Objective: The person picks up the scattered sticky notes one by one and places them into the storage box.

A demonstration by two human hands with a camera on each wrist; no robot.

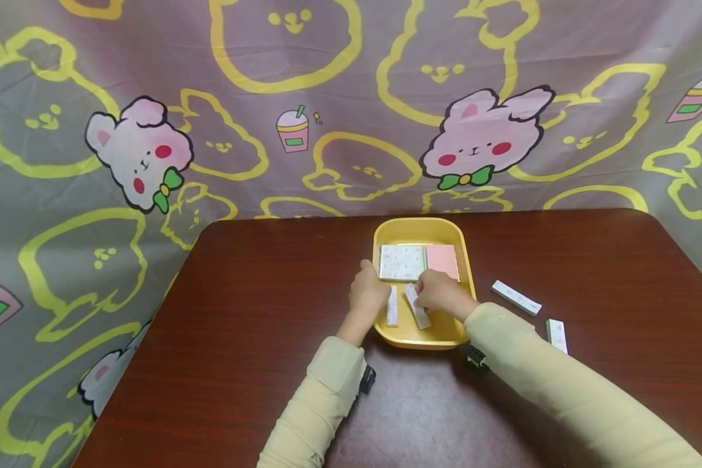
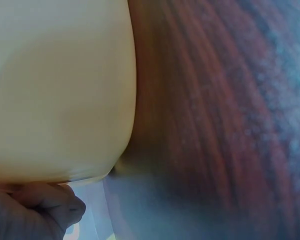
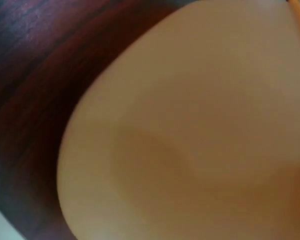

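Note:
A yellow tray (image 1: 421,343) stands on the table. My left hand (image 1: 368,292) grips its left rim, with fingers curled at the edge; the left wrist view shows those curled fingers (image 2: 65,207) beside the tray wall. A narrow white printed strip (image 1: 392,309) lies upright in the tray, close to that hand's thumb side. Inside the tray, my right hand (image 1: 443,294) pinches a second white strip (image 1: 418,311), which slants. Behind both hands are a white printed stack (image 1: 400,261) and a pink-topped stack (image 1: 442,260). The right wrist view shows mostly the tray's wall, and the hand is hidden there.
To the right of the tray, a white strip (image 1: 517,298) and a shorter white piece (image 1: 557,336) lie on the dark red-brown table (image 1: 257,325). A patterned cloth (image 1: 351,130) hangs right behind the table's far edge.

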